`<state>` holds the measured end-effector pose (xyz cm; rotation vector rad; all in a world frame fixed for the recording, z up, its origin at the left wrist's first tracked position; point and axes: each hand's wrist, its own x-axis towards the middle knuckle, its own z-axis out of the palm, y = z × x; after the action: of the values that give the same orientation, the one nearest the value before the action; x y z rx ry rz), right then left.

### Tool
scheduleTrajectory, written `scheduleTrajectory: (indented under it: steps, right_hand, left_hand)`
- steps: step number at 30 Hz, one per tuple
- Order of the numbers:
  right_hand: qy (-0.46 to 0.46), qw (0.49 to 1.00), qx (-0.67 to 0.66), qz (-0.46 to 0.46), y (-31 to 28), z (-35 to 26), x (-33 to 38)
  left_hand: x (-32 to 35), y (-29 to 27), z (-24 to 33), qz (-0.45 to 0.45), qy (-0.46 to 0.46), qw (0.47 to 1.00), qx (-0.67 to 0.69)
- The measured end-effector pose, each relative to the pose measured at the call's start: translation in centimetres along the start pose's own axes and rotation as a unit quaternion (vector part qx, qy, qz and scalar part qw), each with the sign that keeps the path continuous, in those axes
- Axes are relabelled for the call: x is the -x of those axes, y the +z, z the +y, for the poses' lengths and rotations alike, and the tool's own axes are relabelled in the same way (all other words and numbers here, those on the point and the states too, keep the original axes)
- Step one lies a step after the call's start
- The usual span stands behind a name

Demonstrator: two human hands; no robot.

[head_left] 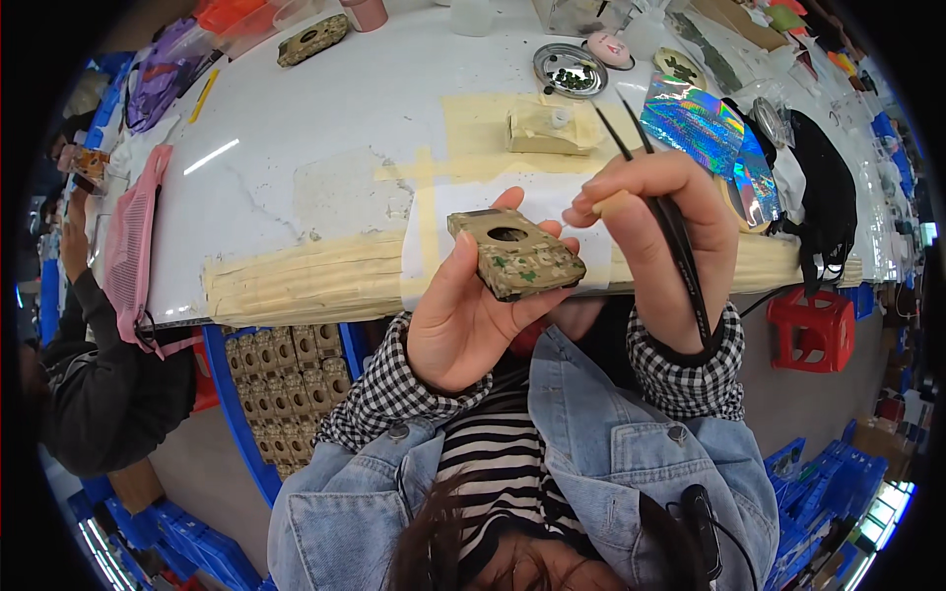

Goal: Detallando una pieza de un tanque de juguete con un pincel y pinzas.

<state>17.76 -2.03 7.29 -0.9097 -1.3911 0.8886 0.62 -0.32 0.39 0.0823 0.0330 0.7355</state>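
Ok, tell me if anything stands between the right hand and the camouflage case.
Just fingertips of the left hand, along the right side of the camouflage case; nothing else visible stands between it and the right hand.

The camouflage case (537,266) mixes tan, brown and green; the tweezers (680,256) are black. The surface (325,118) is white, with cream tape (305,281) along its near edge. At right, a holographic sheet (690,123) shimmers blue and silver, and a stool (813,330) is red. At left, a mesh bag (133,246) is pink. Near, cuffs (360,399) show black-and-white checks; the denim jacket (345,502) is pale blue.
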Motion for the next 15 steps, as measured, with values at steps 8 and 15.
scheduleTrajectory:
  steps: [8, 15]
  right_hand:
    - [0.048, 0.999, -0.016, -0.006, 0.8, 0.51, 0.58]
    - [0.033, 0.999, -0.003, -0.02, 0.74, 0.66, 0.58]
  left_hand:
    - [0.04, -0.21, 0.11, 0.008, 0.008, 0.998, -0.06]
    - [-0.05, -0.18, 0.02, 0.022, 0.014, 0.998, -0.053]
